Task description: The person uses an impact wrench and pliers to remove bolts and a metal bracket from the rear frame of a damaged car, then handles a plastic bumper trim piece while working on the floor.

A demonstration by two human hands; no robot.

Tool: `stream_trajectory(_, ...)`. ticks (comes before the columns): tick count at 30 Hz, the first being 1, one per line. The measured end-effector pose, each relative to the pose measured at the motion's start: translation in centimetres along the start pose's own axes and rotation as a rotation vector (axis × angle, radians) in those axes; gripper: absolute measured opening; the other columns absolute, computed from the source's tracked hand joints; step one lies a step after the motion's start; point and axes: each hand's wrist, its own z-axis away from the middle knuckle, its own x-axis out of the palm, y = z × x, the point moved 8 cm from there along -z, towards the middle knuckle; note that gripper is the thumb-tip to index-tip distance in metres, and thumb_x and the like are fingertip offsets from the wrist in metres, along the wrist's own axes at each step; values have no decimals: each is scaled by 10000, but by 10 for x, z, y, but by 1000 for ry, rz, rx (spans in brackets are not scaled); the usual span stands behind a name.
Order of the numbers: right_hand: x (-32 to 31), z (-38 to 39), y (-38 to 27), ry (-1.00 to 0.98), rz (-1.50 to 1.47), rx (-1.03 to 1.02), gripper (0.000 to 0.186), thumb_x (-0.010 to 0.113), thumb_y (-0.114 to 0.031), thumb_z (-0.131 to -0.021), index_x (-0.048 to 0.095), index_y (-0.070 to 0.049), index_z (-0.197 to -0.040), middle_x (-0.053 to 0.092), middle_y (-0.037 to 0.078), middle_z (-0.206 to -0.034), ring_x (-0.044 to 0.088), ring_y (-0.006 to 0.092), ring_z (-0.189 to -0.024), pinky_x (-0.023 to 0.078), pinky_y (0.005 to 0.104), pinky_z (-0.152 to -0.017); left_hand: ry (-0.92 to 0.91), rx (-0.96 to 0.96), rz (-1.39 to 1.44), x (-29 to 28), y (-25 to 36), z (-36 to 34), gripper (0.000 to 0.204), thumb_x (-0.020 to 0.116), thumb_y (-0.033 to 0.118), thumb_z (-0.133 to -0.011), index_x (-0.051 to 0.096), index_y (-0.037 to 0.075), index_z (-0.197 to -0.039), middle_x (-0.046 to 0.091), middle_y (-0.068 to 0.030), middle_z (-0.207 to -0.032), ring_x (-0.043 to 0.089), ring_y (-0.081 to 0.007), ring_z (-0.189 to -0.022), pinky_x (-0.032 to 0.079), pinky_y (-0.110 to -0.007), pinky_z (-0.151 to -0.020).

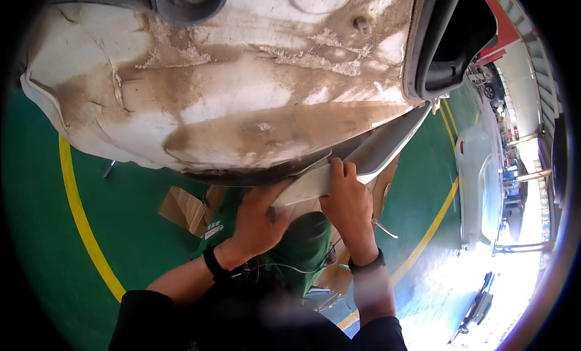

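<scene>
A white, curved plastic car panel (310, 186), which looks like a bumper cover, hangs along the lower edge of a dirty white car body (230, 97). Its far right end meets the body near a black-trimmed opening. My right hand (350, 204) is closed on the panel, fingers curled over its upper edge. At the panel's near left end is my left hand (259, 223), closed round it with the thumb in front; the other fingers are partly hidden under the body edge. A dark gap shows between panel and body.
Below my hands a person in green clothing (302, 245) is low by the car, with cardboard (184, 209) around them. A thin cable (296, 268) runs near my wrists. A small tool (109, 169) lies on the green floor at left. Another white car (475, 187) stands at right.
</scene>
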Motion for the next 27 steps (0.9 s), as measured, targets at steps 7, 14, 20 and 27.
stream_trajectory(7,1,3,-3,51,35,-44,606,763,-125,-754,498,-78,-1298,588,152,-1135,720,377,-788,599,461,-699,-17,-341,563,-6,-30,3,456,615,182,-985,544,15,-1404,685,-160,-1225,649,-199,-1111,496,-329,-947)
stream_trajectory(14,6,2,-2,49,-11,-15,606,731,-101,-746,531,-70,-1317,603,160,-1128,690,419,-833,574,492,-729,-30,-488,324,-1,-41,-8,441,582,307,-1033,631,-48,-1288,735,-155,-1088,657,-173,-1021,486,-315,-934)
stream_trajectory(20,2,4,0,49,-46,-4,622,714,-86,-758,502,-105,-1343,593,168,-1089,688,426,-818,570,514,-716,104,-565,298,0,-37,-20,400,684,293,-955,706,-47,-1166,750,-160,-961,671,-174,-853,513,-323,-809)
stream_trajectory(27,7,6,7,127,-76,-86,517,666,-73,-795,507,-85,-1287,586,177,-1062,686,434,-794,574,525,-696,175,-725,640,12,-50,-20,332,776,201,-890,742,-51,-1104,746,-96,-1061,644,-150,-946,479,-302,-866)
